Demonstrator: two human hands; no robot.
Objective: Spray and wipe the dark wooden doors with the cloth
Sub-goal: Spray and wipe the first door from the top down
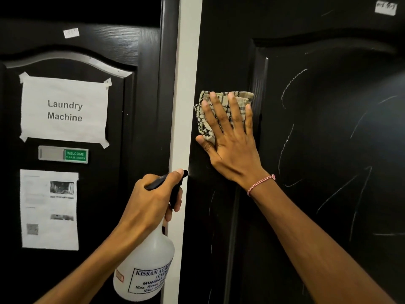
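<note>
Pressing the checked cloth [221,110] flat-palmed against the right-hand door [328,150] beside the white jamb [186,84], the right hand [232,145] risks smearing chalk-like scribbles — the left hand [151,200], gripping the spray bottle [146,266], may mist the jamb instead.

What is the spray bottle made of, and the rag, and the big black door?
Spray bottle: looks like cloudy white plastic, smooth, with a black trigger. Rag: woven cloth, beige with black checks, soft folds. Door: probably wood painted glossy black; faint grain and pale scratches show.
</note>
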